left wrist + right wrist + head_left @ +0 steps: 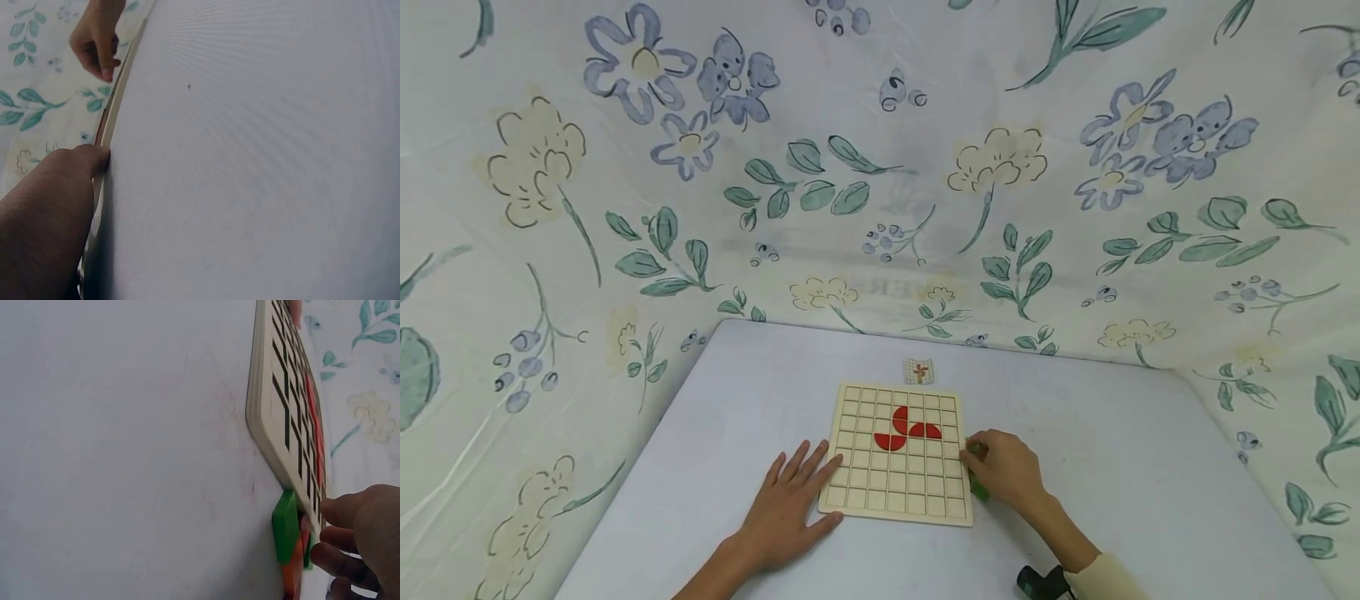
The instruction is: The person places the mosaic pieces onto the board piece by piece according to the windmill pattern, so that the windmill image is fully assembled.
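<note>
A square pale wooden grid board (857, 500) lies on the table, with several red rounded pieces (891, 442) in its cells. My left hand (786, 508) rests at the board's left edge with its fingers spread; thumb and fingertips touch the rim. At the board's right edge is my right hand (1006, 468), its fingers bent beside green pieces (979, 489). In the right wrist view a green piece (286, 526) leans by the board's corner next to an orange-red piece (291, 575). Whether the right fingertips pinch one of these is hidden.
A small card (919, 372) with a grid and a coloured pattern lies behind the board. The white table (1120, 467) meets a flower-printed cloth (925, 208) at the back and sides. A black device (1041, 582) sits at the right wrist.
</note>
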Demonstrator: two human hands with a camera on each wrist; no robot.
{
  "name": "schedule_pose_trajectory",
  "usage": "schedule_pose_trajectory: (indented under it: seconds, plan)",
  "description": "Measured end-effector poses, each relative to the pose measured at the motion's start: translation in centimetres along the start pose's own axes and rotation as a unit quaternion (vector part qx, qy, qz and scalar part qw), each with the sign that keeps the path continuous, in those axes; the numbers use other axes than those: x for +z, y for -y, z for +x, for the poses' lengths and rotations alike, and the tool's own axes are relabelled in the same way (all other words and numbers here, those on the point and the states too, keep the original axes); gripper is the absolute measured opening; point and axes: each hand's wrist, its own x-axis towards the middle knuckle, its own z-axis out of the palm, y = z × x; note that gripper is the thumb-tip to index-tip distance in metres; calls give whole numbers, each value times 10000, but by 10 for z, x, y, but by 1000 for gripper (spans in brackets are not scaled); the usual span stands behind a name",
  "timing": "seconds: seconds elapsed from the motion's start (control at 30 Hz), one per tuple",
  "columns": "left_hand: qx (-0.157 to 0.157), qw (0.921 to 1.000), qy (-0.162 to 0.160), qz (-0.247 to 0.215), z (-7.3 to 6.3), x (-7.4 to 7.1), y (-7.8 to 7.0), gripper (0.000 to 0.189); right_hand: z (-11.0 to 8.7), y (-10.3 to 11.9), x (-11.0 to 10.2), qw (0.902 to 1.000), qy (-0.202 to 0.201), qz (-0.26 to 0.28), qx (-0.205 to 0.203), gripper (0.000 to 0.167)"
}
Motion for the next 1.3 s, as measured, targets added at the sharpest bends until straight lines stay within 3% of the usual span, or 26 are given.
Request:
schedule_pose_trajectory:
  seconds: [0.3, 0.73, 0.9, 1.13, 1.3]
  plan:
    - [-46, 9999, -60, 106, 0, 3, 1, 77, -8, -23, -6, 9990, 123, -196, 375, 16]
    - [59, 9998, -196, 62, 0, 4, 1, 76, -24, -36, -19, 9980, 404, -308, 371, 13]
    - [79, 9996, -254, 93, 1, 4, 1, 76, -29, -42, -20, 9985, 366, 10, 396, 15]
    - [11, 9999, -94, 125, 2, 4, 2, 76, -29, -44, -21, 9969, 336, 413, 581, 18]
    - [-23, 9998, -36, 179, 1, 5, 2, 77, -24, -47, -21, 9963, 158, 720, 444, 19]
